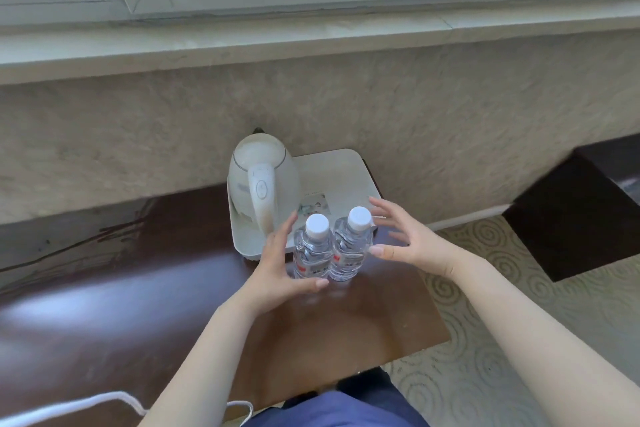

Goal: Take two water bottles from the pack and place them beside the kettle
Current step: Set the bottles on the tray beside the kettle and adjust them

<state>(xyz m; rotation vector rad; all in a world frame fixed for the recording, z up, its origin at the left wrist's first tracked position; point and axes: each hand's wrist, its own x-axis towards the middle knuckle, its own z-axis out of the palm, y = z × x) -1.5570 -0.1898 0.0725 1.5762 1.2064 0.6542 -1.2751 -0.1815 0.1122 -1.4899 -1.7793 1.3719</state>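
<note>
Both hands frame the pair of bottles with fingers spread. Left hand [277, 267] curves loosely around the nearer-left bottle, its thumb reaching across in front of the base and its fingers rising along the far side; whether the skin actually presses the plastic cannot be told, but the fingers are uncurled, not clenched. Right hand [403, 241] hovers just beside the other bottle, palm turned inward, fingers splayed and holding nothing, the thumb tip close to the bottle's shoulder.

Two water bottles stand upright and touching each other: the left bottle [311, 253] and the right bottle [351, 248]. Each is clear, ribbed plastic, filled with water, topped by a round white screw cap, with a small red-and-white label low on the body. They stand on the front edge of the tray, just in front of and to the right of the kettle.

One kettle [263, 180] sits on the tray, a rounded white plastic body with a smooth curved handle facing the camera. One white tray [349, 173], rectangular with rounded corners, bears it and a small printed card [315, 206].

Beneath lies a glossy dark brown wooden table [138, 288]. Behind runs a rough, textured beige wall [450, 114] under a pale stone windowsill [311, 35]. Swirl-patterned carpet [519, 305] covers the floor at right.
</note>
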